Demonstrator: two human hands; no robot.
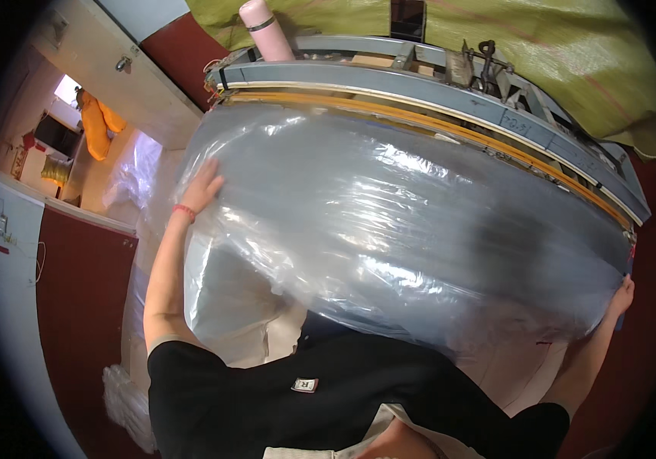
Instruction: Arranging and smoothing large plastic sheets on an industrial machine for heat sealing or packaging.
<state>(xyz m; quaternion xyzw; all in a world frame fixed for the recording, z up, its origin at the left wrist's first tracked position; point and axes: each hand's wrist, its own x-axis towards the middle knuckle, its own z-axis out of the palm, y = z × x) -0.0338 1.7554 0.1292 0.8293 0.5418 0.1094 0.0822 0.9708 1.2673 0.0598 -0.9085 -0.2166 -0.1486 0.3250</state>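
A wide sheet of clear, shiny plastic film [389, 222] lies over a grey-blue surface in front of me, wrinkled and catching the light. My left hand [202, 187] rests on the film near its left end, fingers stretched out, a red band round the wrist. Far to the right, my right hand [623, 296] is closed at the film's right edge, its fingers curled and apparently pinching the film. The film's near side hangs loosely towards my body, and its lower folds partly cover a pale cloth [286, 333].
Behind the film runs a long grey metal frame [420, 88] with a yellow-orange bar [420, 118]. A pink bottle [265, 29] and a metal clamp [487, 65] stand on it. Green sheeting [542, 53] hangs behind. At left are an open door [114, 73] and bunched plastic [125, 405].
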